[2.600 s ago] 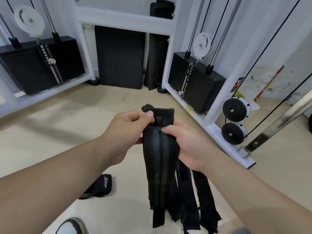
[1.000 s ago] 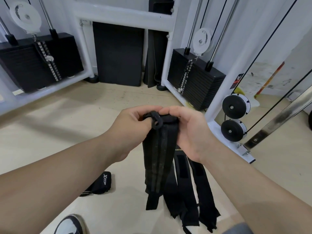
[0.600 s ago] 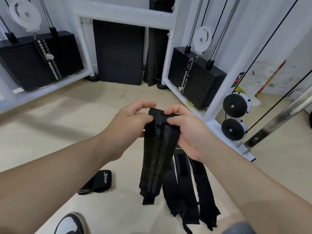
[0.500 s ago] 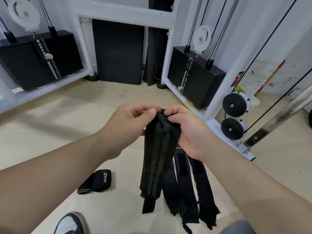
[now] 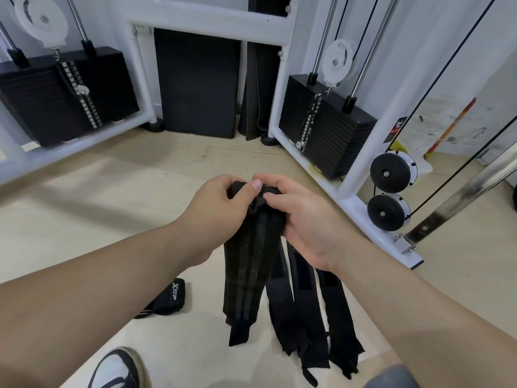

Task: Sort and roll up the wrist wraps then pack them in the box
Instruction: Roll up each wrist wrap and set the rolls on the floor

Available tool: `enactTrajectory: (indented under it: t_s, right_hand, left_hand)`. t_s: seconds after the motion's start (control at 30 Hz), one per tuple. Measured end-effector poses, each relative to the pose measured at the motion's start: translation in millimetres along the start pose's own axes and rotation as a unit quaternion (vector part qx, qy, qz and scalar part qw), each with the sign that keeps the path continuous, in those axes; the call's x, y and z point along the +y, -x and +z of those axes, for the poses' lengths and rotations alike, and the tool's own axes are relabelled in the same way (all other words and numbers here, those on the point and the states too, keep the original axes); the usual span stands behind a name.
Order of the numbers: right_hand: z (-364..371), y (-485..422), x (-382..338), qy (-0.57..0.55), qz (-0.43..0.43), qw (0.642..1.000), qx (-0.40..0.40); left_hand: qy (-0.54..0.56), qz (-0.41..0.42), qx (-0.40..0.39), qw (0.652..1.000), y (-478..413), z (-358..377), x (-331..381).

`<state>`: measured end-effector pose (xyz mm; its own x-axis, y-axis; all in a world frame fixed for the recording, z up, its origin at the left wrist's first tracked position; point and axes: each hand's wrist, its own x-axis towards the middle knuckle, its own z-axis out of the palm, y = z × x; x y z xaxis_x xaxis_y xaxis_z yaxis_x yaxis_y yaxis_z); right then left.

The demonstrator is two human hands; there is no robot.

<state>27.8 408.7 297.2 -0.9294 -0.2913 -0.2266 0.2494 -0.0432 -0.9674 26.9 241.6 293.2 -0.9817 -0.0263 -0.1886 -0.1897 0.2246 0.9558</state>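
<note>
1. Pale wood gym floor (image 5: 84,214), bounded by a white cable-machine frame (image 5: 207,19); one black weight stack (image 5: 64,96) at 10 o'clock, a second weight stack (image 5: 327,130) at 2 o'clock, and a black mat (image 5: 197,82) propped upright at 12 o'clock between them.
2. Two black pulley wheels (image 5: 391,172) mounted on the frame at 3 o'clock, one above the other.
3. Left hand (image 5: 221,208) at centre, grasping the top end of a black striped wrist wrap (image 5: 249,270), thumb pressed over the folded tip.
4. Right hand (image 5: 310,219) at 3 o'clock of the left and touching it, fingers curled behind that same top end, thumb on its front.
5. Held wrap hanging from both hands toward 6 o'clock, with a narrow tail at the low end; on the floor or just above it, cannot tell.
6. Three flat wrist wraps (image 5: 305,303) side by side on the floor at 5 o'clock of the hands, partly hidden by the hanging one.
7. Rolled wrist wrap (image 5: 167,299) with white "XTEP" lettering on the floor at 7 o'clock of the hands, apart from the flat ones.
8. Black-and-white shoe (image 5: 117,368) at 7 o'clock, at the bottom edge.
</note>
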Motion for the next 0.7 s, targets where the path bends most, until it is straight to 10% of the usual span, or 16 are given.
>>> enactTrajectory:
  t_s: [0.7]
  right_hand:
    - [-7, -9, 8, -0.016, 0.02, 0.999, 0.048]
  left_hand:
    - [0.05, -0.069, -0.093, 0.992, 0, -10, 9]
